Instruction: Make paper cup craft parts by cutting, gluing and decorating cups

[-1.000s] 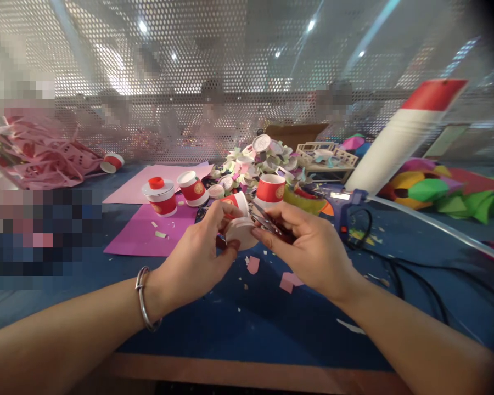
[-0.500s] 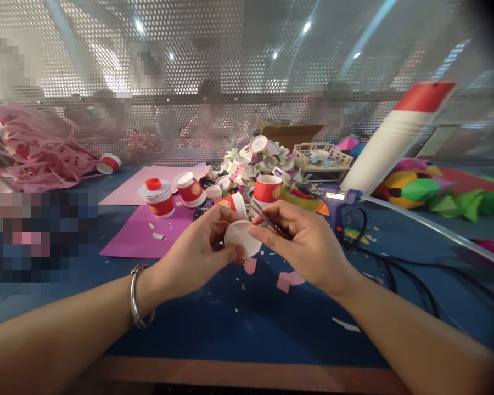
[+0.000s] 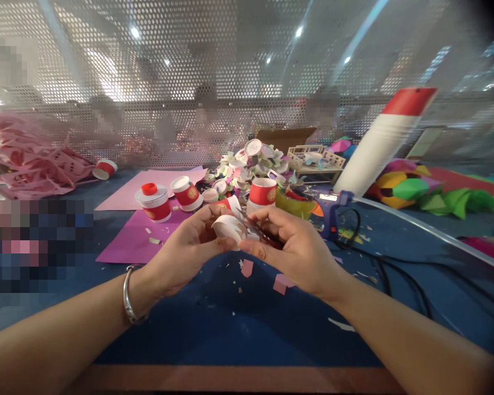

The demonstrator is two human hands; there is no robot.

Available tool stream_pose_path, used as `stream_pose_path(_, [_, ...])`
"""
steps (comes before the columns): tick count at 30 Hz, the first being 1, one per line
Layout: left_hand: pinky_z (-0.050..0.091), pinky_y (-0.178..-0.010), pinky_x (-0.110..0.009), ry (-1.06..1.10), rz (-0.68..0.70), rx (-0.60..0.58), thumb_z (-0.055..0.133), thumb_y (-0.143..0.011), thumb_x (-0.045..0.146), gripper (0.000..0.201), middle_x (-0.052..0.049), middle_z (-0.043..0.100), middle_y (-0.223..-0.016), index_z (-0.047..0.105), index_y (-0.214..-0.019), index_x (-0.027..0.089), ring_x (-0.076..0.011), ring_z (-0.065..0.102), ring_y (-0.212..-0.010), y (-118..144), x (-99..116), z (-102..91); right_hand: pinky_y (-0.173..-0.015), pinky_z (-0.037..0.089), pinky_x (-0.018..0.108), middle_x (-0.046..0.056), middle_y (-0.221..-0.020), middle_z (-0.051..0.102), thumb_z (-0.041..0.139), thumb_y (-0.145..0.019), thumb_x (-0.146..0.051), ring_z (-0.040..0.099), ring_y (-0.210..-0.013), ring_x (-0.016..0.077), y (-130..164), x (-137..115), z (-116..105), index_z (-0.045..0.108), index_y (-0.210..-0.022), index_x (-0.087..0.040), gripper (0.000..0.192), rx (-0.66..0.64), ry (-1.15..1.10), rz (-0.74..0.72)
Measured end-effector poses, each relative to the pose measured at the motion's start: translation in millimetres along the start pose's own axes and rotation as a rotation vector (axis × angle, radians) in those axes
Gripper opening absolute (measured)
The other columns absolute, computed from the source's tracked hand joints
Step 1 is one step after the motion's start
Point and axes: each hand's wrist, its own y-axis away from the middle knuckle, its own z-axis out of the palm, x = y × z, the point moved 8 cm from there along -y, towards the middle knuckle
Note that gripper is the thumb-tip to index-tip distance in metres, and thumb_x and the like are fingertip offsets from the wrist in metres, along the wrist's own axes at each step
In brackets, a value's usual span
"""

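Hands: 2, left hand (image 3: 181, 255), right hand (image 3: 296, 252) | white paper cup piece (image 3: 229, 227) held: 1 | scissors (image 3: 260, 231): 1 | red paper cups standing on tabletop (image 3: 239, 329): 3 | glue gun (image 3: 333, 211): 1 | purple paper sheets (image 3: 135, 241): 2 | bracelet (image 3: 128, 296): 1

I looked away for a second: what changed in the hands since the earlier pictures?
The left hand has turned the paper cup, so its flat white base no longer faces the camera and its side shows. The right hand still holds the scissors against it. The cups on the purple sheet stayed put.
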Motion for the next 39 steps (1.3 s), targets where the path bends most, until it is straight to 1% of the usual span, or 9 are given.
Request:
stream_pose_path(3, [0.051, -0.085, -0.028, -0.051, 0.006, -0.041, 0.074, -0.087, 0.018, 0.026, -0.004, 0.07, -0.101, 0.06, -0.109, 0.016, -0.0159, 0.066, -0.092, -2, -2, 0.3, -0.061, 0.053, 0.025, 0.0, -0.087, 0.072, 0.083, -0.08, -0.034, 0.067, -0.071, 0.0145, 1, 3, 2, 0.063, -0.103, -0.023, 0.032, -0.024, 0.009, 0.021])
stream_pose_path(5, [0.05, -0.084, -0.028, -0.043, -0.002, -0.042, 0.075, -0.087, 0.019, 0.027, -0.003, 0.07, -0.098, 0.061, -0.109, 0.017, -0.0154, 0.066, -0.09, -3, -4, -0.5, -0.066, 0.054, 0.026, 0.0, -0.088, 0.072, 0.084, -0.078, -0.033, 0.068, -0.076, 0.0158, 1, 2, 1, 0.064, -0.104, -0.023, 0.034, -0.012, -0.005, 0.015])
stream_pose_path(9, [0.05, -0.088, -0.03, 0.019, -0.04, -0.051, 0.076, -0.084, 0.017, 0.031, -0.003, 0.07, -0.102, 0.062, -0.112, 0.018, -0.017, 0.065, -0.095, -3, -4, 1.7, -0.073, 0.055, 0.026, 0.001, -0.092, 0.074, 0.085, -0.077, -0.03, 0.068, -0.084, 0.0167, 0, -1, 0, 0.066, -0.103, -0.022, 0.034, -0.009, -0.043, -0.006])
stream_pose_path(15, [0.05, -0.083, -0.024, 0.174, -0.127, -0.069, 0.074, -0.082, 0.01, 0.013, -0.001, 0.067, -0.092, 0.067, -0.09, 0.018, -0.0132, 0.062, -0.087, -3, -7, 3.0, -0.071, 0.056, 0.026, 0.002, -0.097, 0.074, 0.071, -0.091, -0.036, 0.068, -0.083, 0.0154, 1, -6, 1, 0.068, -0.106, -0.023, 0.02, -0.057, -0.025, -0.009])
stream_pose_path(19, [0.05, -0.083, -0.022, 0.24, -0.151, -0.117, 0.069, -0.084, 0.01, 0.01, -0.003, 0.066, -0.092, 0.073, -0.091, 0.016, -0.0127, 0.06, -0.085, -4, -9, 4.9, -0.068, 0.054, 0.024, 0.001, -0.09, 0.072, 0.069, -0.093, -0.036, 0.066, -0.078, 0.0137, 1, -8, 2, 0.068, -0.105, -0.022, 0.018, -0.064, -0.022, -0.01])
stream_pose_path(21, [0.051, -0.083, -0.022, 0.252, -0.165, -0.132, 0.067, -0.085, 0.012, 0.01, -0.004, 0.066, -0.092, 0.074, -0.09, 0.016, -0.0129, 0.06, -0.084, -5, -11, 6.2, -0.066, 0.053, 0.022, 0.0, -0.089, 0.07, 0.068, -0.094, -0.036, 0.064, -0.075, 0.0122, 1, -8, 2, 0.068, -0.103, -0.022, 0.017, -0.067, -0.039, -0.007])
stream_pose_path(25, [0.052, -0.082, -0.025, 0.252, -0.217, -0.077, 0.067, -0.08, 0.01, 0.013, -0.004, 0.067, -0.09, 0.074, -0.087, 0.017, -0.0141, 0.061, -0.082, -5, -16, 3.6, -0.067, 0.053, 0.023, 0.0, -0.089, 0.07, 0.068, -0.093, -0.035, 0.064, -0.074, 0.0121, 0, -8, 4, 0.067, -0.1, -0.021, 0.015, -0.078, -0.053, 0.007])
stream_pose_path(31, [0.053, -0.081, -0.028, 0.26, -0.276, -0.029, 0.061, -0.077, 0.007, 0.02, -0.004, 0.07, -0.092, 0.074, -0.089, 0.017, -0.0149, 0.064, -0.083, -2, -24, 1.1, -0.063, 0.055, 0.026, 0.001, -0.087, 0.07, 0.072, -0.088, -0.043, 0.064, -0.068, 0.0129, 1, -7, 7, 0.066, -0.097, -0.021, 0.025, -0.102, -0.059, 0.048])
stream_pose_path(39, [0.054, -0.081, -0.03, 0.236, -0.3, -0.072, 0.056, -0.084, 0.008, 0.018, -0.007, 0.071, -0.092, 0.071, -0.089, 0.015, -0.0166, 0.067, -0.081, -1, -27, 3.8, -0.065, 0.057, 0.028, 0.001, -0.09, 0.07, 0.071, -0.09, -0.038, 0.066, -0.069, 0.0133, 3, -5, 8, 0.064, -0.102, -0.022, 0.021, -0.081, -0.096, 0.049])
